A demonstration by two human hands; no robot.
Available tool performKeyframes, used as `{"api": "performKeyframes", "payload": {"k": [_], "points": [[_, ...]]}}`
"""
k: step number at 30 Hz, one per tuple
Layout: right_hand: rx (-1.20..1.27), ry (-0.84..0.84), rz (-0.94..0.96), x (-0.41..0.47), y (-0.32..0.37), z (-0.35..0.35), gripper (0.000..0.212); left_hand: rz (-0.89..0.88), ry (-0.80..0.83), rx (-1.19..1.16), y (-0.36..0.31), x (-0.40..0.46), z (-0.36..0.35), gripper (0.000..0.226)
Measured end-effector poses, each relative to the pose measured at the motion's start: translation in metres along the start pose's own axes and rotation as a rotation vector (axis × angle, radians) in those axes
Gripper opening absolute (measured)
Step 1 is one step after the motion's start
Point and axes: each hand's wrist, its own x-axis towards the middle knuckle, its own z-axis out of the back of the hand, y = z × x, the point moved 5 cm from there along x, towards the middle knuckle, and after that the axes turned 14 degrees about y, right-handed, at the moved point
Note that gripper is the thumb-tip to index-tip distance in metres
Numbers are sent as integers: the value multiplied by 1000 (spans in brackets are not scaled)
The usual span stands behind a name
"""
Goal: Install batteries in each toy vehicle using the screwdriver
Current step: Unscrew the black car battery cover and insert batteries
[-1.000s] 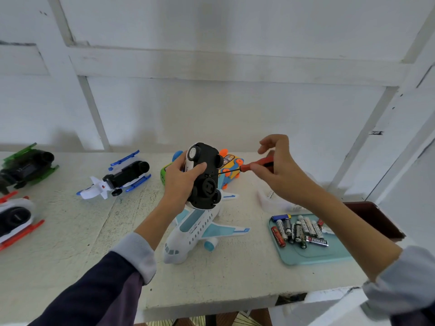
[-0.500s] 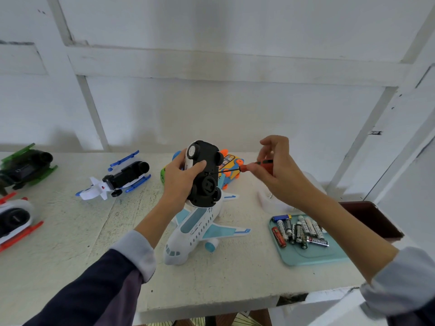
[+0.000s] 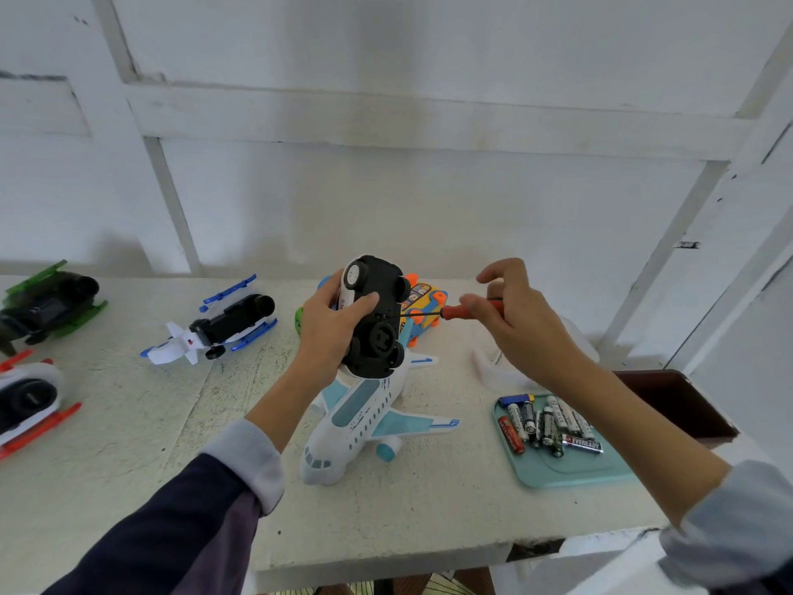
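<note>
Holding toy car [image 3: 377, 315] underside-up above table [image 3: 128, 423] centre, left hand [image 3: 330, 328] grips it; right hand [image 3: 515, 324] pinches screwdriver [image 3: 455, 312], tip on car. Batteries [image 3: 545, 423] on tray [image 3: 566, 470] near right edge. White panelled wall [image 3: 386, 186] behind.

Toy car [image 3: 374, 316]: black underside facing the camera, white wheels, held upright in the left hand [image 3: 330, 332].
Screwdriver [image 3: 455, 312]: red handle, thin dark shaft, level, pinched by the right hand [image 3: 519, 324]; tip apparently at the car's underside.
Batteries [image 3: 547, 424]: loose heap, below the right wrist.
</note>
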Motion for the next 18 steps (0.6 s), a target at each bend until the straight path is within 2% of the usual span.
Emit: {"api": "performKeyframes", "payload": {"k": [5,9,14,18], "points": [[117,26,105,-1,5,-2,41,13,-5,3,3,1,3,32],[91,-55,41,1,5,2,31,32,-5,-18,4,2,2,35],[165,9,123,-3,8,0,49,66,-23,-43,5,1,4,25],[169,-87,91,-5,12,5,35,75,26,-120,1,0,1,12]]}}
